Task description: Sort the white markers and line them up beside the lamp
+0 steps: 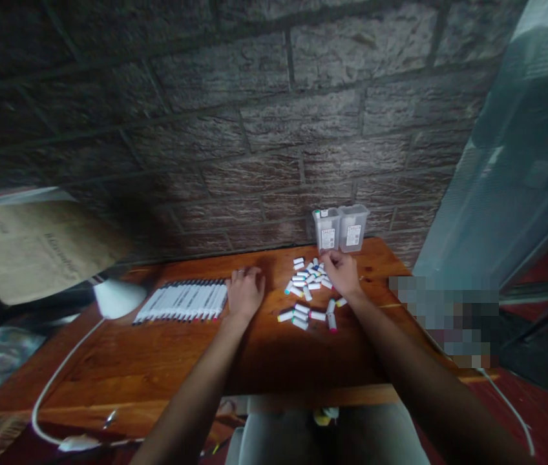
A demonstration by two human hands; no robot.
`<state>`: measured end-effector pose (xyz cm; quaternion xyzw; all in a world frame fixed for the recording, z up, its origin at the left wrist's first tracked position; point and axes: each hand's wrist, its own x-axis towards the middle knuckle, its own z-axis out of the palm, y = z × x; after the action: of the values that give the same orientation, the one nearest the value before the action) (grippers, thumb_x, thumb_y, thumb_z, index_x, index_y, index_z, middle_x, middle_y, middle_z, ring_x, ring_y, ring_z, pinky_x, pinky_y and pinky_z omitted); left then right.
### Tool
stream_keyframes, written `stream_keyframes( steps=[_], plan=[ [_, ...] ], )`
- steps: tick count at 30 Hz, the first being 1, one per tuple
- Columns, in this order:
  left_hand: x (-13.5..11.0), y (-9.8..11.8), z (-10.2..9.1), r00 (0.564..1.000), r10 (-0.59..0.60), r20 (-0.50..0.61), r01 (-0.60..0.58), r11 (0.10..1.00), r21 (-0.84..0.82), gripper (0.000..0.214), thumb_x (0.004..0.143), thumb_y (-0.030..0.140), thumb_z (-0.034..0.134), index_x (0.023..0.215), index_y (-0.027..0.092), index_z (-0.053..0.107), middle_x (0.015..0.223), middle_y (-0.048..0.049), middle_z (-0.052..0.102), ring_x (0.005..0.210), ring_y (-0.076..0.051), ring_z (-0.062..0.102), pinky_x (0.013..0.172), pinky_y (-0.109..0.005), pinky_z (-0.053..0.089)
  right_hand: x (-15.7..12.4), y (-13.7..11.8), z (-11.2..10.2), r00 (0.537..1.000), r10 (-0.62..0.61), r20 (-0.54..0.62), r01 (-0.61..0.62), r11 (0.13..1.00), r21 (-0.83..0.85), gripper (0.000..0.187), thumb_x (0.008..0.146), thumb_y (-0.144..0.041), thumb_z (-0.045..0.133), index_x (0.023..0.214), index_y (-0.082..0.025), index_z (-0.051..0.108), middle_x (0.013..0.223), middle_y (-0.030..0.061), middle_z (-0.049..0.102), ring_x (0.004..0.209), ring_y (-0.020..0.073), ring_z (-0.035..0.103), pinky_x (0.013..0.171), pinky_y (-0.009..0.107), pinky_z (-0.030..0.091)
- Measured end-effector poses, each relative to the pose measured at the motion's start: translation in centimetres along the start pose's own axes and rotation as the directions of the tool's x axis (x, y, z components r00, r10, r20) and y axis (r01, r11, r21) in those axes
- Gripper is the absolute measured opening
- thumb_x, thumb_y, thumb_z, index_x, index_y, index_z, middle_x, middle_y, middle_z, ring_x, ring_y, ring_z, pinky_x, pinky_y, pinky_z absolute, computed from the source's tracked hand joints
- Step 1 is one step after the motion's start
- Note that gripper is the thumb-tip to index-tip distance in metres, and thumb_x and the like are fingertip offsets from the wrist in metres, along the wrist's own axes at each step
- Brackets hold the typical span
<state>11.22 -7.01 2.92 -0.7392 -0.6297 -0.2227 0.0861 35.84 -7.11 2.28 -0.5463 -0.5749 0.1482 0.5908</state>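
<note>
My left hand (245, 292) rests on the wooden table with its fingers loosely spread, just beside the right end of a row of white markers (181, 301). The markers lie side by side, with dark ends at the back and a few coloured tips at the front. Over the back right of a pile of short white marker caps (310, 278) is my right hand (343, 272). Its fingers are bent together; what they pinch, if anything, is hidden. A smaller group of caps with coloured ends (300, 315) lies nearer to me.
Two clear plastic containers (351, 234) with labels stand against the brick wall, the left one holding a cap. A white lamp base (117, 298) with a cable is at the left, under a paper-covered shade (36, 239). A glass panel is at right.
</note>
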Motion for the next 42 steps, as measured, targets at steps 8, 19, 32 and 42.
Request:
stream_keyframes(
  steps=[8,19,32,42],
  plan=[
    [0.1,-1.9,-0.6,0.950,-0.208,0.233,0.181,0.975,0.129,0.034,0.090,0.025,0.042,0.117,0.021,0.063,0.119,-0.0202,0.058,0.116,-0.039,0.046,0.085,-0.057,0.042,-0.2,-0.3,0.1,1.000,-0.012,0.020,0.013,0.999,-0.033,0.043,0.087,-0.043,0.047,0.054,-0.017,0.057,0.050,-0.0008,0.052,0.052,0.0118,0.050,0.054,0.023,0.034],
    [0.8,-1.4,0.4,0.970,0.030,0.240,0.010,0.987,-0.163,0.029,0.086,0.023,0.054,0.111,0.017,0.066,0.110,-0.0117,0.069,0.103,-0.024,0.062,0.091,-0.031,0.045,-0.2,0.0,0.5,0.999,-0.015,0.050,0.017,0.999,-0.031,0.041,0.087,-0.043,0.048,0.055,-0.018,0.056,0.050,-0.0016,0.051,0.051,0.0115,0.049,0.053,0.023,0.033],
    [1.0,-0.2,-0.5,0.842,0.050,0.537,0.532,0.078,-0.843,0.033,0.073,0.026,0.074,0.103,0.012,0.067,0.088,-0.0082,0.075,0.075,-0.017,0.070,0.078,-0.028,0.055,-0.3,-0.6,0.1,0.959,-0.084,0.271,0.102,0.994,-0.050,0.042,0.089,-0.044,0.049,0.059,-0.017,0.060,0.053,-0.0024,0.053,0.051,0.0094,0.044,0.051,0.023,0.029],
    [0.5,0.7,-1.7,0.863,0.218,0.455,0.496,-0.200,-0.845,0.031,0.071,0.015,0.076,0.100,0.014,0.065,0.094,-0.0076,0.074,0.085,-0.020,0.072,0.083,-0.029,0.056,-0.8,-0.6,0.6,0.926,-0.093,0.365,0.143,0.983,-0.112,0.039,0.089,-0.040,0.049,0.064,-0.016,0.066,0.058,-0.0001,0.061,0.054,0.0108,0.051,0.054,0.024,0.030]
  ],
)
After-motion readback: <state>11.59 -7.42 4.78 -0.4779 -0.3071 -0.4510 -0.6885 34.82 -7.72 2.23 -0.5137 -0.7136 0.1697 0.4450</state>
